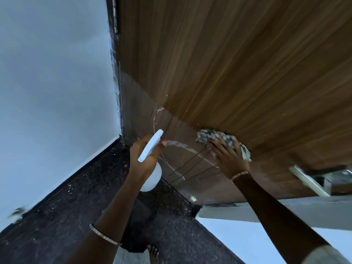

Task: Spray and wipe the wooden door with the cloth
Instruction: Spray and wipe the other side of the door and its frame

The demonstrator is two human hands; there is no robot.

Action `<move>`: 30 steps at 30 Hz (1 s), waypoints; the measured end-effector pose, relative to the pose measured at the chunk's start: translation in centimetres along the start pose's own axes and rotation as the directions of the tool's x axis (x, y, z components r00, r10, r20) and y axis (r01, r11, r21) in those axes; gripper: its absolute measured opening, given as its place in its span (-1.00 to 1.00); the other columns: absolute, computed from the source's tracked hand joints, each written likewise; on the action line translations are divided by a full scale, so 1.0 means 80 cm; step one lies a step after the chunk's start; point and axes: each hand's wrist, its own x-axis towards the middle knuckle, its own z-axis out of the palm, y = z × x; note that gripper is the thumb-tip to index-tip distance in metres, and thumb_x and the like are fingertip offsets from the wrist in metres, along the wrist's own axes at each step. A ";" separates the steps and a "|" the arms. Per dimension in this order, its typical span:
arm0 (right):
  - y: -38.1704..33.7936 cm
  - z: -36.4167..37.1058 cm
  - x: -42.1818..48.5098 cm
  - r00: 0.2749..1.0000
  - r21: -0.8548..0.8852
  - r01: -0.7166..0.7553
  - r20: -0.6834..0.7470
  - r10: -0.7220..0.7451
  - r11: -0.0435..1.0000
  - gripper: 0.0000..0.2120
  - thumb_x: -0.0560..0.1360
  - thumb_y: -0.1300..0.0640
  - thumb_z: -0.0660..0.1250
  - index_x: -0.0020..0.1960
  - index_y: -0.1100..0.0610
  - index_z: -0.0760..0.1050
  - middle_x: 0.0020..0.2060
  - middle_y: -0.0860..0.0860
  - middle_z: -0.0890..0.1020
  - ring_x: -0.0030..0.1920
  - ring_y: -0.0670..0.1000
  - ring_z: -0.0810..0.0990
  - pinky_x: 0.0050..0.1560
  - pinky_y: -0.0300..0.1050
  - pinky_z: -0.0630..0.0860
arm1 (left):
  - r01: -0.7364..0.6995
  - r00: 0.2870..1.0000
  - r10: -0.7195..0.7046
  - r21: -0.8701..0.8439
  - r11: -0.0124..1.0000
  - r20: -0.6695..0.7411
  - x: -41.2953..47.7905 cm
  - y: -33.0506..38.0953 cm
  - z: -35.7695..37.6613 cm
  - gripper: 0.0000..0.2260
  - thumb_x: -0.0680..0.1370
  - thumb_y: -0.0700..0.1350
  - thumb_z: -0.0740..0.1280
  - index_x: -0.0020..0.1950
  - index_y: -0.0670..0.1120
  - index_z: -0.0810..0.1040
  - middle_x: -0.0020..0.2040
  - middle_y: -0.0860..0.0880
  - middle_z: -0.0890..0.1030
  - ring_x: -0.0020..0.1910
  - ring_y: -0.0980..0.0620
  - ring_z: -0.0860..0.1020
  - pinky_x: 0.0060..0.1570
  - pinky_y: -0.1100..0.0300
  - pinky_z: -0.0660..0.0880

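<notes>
The wooden door (238,63) fills the upper right, its grain running away from me; its lower part is darker, with pale wet streaks. My left hand (146,153) grips a white spray bottle (150,147) by the neck, nozzle pointing at the door, with a thin spray trail in front of it. The bottle's round body hangs below my palm. My right hand (228,157) presses a speckled green-and-white cloth (219,137) flat against the door, fingers straight over it. Most of the cloth shows above and to the right of my fingers.
A pale wall (53,82) stands on the left, meeting the door frame (116,73). Dark speckled floor (76,216) lies below. A metal door handle (308,180) sticks out at the right, close to my right forearm. A bare foot (153,254) shows at the bottom.
</notes>
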 end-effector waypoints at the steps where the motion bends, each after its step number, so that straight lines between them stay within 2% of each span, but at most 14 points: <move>1: -0.004 -0.003 0.023 0.999 -0.007 0.018 -0.041 -0.018 1.000 -0.48 0.66 0.10 0.24 0.62 0.07 0.32 0.59 0.03 0.36 0.62 0.05 0.25 0.64 0.24 -0.20 | -0.006 1.000 0.006 0.001 1.000 -0.002 -0.009 -0.002 0.005 -0.80 0.52 -0.08 0.47 -0.03 -0.22 0.68 -0.33 0.06 0.60 -0.35 0.09 0.56 -0.29 0.31 0.46; 4: -0.012 -0.010 0.069 0.992 -0.037 0.022 -0.126 -0.027 0.999 -0.51 0.73 0.08 0.10 0.65 0.07 0.24 0.61 0.01 0.31 0.65 0.04 0.13 0.65 0.23 -0.18 | 0.033 0.999 -0.033 -0.005 0.999 0.002 -0.029 -0.009 0.022 -0.81 0.51 -0.08 0.48 0.02 -0.19 0.69 -0.30 0.08 0.63 -0.32 0.08 0.59 -0.30 0.22 0.50; 6: -0.005 -0.007 0.047 0.992 -0.022 -0.005 -0.126 0.002 1.000 -0.51 0.73 0.07 0.10 0.66 0.08 0.23 0.62 0.01 0.31 0.66 0.03 0.11 0.65 0.22 -0.13 | 0.043 0.999 -0.043 -0.024 0.999 0.005 -0.044 -0.013 0.033 -0.80 0.52 -0.09 0.49 0.07 -0.17 0.70 -0.24 0.04 0.66 -0.28 0.07 0.61 -0.28 0.19 0.52; 9: 0.022 0.014 -0.056 0.996 -0.013 -0.008 -0.084 0.007 1.000 -0.47 0.69 0.04 0.15 0.65 0.07 0.24 0.61 0.05 0.31 0.65 0.05 0.14 0.65 0.23 -0.12 | 0.049 0.998 -0.048 -0.024 0.999 0.037 -0.065 -0.014 0.049 -0.81 0.51 -0.07 0.48 0.03 -0.16 0.71 -0.20 -0.02 0.68 -0.24 0.02 0.63 -0.26 0.12 0.52; 12: 0.060 0.029 -0.180 1.000 0.021 -0.018 0.008 0.018 1.000 -0.42 0.59 0.17 0.28 0.60 0.07 0.33 0.53 0.09 0.45 0.54 0.10 0.39 0.65 0.20 -0.15 | 0.044 0.997 -0.043 -0.014 0.999 0.065 -0.083 -0.015 0.063 -0.92 0.52 -0.11 0.47 -0.05 -0.10 0.71 -0.19 -0.06 0.70 -0.22 -0.05 0.66 -0.26 0.05 0.54; 13: 0.071 0.028 -0.209 0.999 0.024 -0.034 0.027 0.034 0.999 -0.45 0.59 0.19 0.25 0.58 0.09 0.36 0.49 0.10 0.50 0.51 0.11 0.43 0.65 0.19 -0.16 | 0.040 0.997 -0.040 -0.005 0.999 0.071 -0.088 -0.014 0.068 -0.89 0.52 -0.09 0.47 -0.08 -0.12 0.70 -0.21 -0.12 0.69 -0.24 -0.10 0.65 -0.30 0.03 0.53; 15: 0.080 0.020 -0.237 0.994 0.021 -0.057 0.094 0.055 0.998 -0.52 0.64 0.17 0.14 0.55 0.12 0.42 0.47 0.11 0.52 0.52 0.10 0.38 0.65 0.16 -0.13 | 0.050 0.996 -0.051 0.009 0.999 0.073 -0.096 -0.009 0.077 -0.84 0.50 -0.06 0.49 -0.14 -0.15 0.68 -0.29 -0.17 0.64 -0.30 -0.16 0.61 -0.34 0.00 0.52; 18: 0.070 0.013 -0.234 0.984 0.025 -0.103 0.150 0.098 0.994 -0.51 0.64 0.14 0.14 0.57 0.09 0.38 0.47 0.09 0.52 0.56 0.07 0.28 0.63 0.16 -0.12 | 0.071 0.994 -0.072 0.011 0.997 0.085 -0.106 0.004 0.090 -0.90 0.47 -0.05 0.52 -0.16 -0.04 0.66 -0.35 -0.02 0.61 -0.33 -0.07 0.60 -0.33 0.04 0.53; 20: 0.062 0.013 -0.215 0.989 0.044 -0.120 0.096 0.115 0.992 -0.48 0.62 0.13 0.19 0.58 0.08 0.36 0.46 0.08 0.53 0.56 0.07 0.28 0.63 0.17 -0.13 | 0.076 0.992 -0.077 0.015 0.997 0.096 -0.110 0.009 0.100 -0.90 0.45 -0.03 0.50 -0.12 -0.02 0.66 -0.30 -0.01 0.64 -0.29 -0.06 0.62 -0.30 0.01 0.57; 23: 0.060 0.006 -0.166 0.995 0.030 -0.097 -0.020 0.098 0.995 -0.52 0.66 0.08 0.16 0.58 0.06 0.39 0.50 0.04 0.48 0.58 0.05 0.25 0.63 0.16 -0.11 | 0.079 0.990 -0.081 0.029 0.996 0.111 -0.113 0.007 0.110 -0.82 0.46 0.01 0.51 -0.08 -0.08 0.67 -0.30 0.10 0.64 -0.27 0.01 0.64 -0.29 0.12 0.58; 25: 0.065 0.003 -0.148 0.992 -0.003 -0.118 -0.035 0.118 0.993 -0.52 0.69 0.07 0.16 0.60 0.02 0.36 0.54 -0.01 0.44 0.60 0.02 0.20 0.63 0.18 -0.11 | 0.070 0.988 -0.073 0.030 0.997 0.136 -0.116 0.003 0.122 -0.84 0.46 -0.01 0.50 -0.09 -0.08 0.67 -0.29 0.11 0.65 -0.26 0.01 0.64 -0.28 0.15 0.57; 27: 0.052 -0.002 -0.154 0.977 0.033 -0.214 -0.006 0.214 0.976 -0.53 0.67 0.09 0.23 0.57 0.00 0.40 0.49 -0.04 0.50 0.60 0.02 0.21 0.63 0.19 -0.13 | 0.072 0.988 -0.073 0.011 0.997 0.139 -0.120 0.001 0.125 -0.84 0.46 -0.03 0.49 -0.07 -0.10 0.69 -0.27 0.05 0.66 -0.25 -0.02 0.65 -0.28 0.10 0.59; 28: 0.046 -0.002 -0.169 0.950 0.045 -0.312 0.004 0.312 0.949 -0.55 0.65 0.09 0.25 0.54 0.01 0.45 0.44 -0.03 0.55 0.58 0.03 0.24 0.64 0.21 -0.15 | 0.073 0.987 -0.074 0.008 0.997 0.140 -0.121 -0.001 0.131 -0.81 0.45 -0.03 0.49 -0.06 -0.14 0.69 -0.27 0.01 0.66 -0.25 -0.04 0.65 -0.28 0.07 0.60; 30: 0.028 0.002 -0.209 0.848 0.049 -0.529 0.056 0.526 0.847 -0.58 0.61 0.09 0.26 0.45 0.05 0.54 0.34 0.04 0.62 0.55 0.12 0.29 0.63 0.30 -0.14 | 0.067 0.985 -0.069 0.017 0.998 0.157 -0.125 -0.004 0.136 -0.74 0.45 -0.02 0.49 -0.06 -0.21 0.68 -0.26 -0.09 0.65 -0.27 -0.06 0.64 -0.30 0.04 0.61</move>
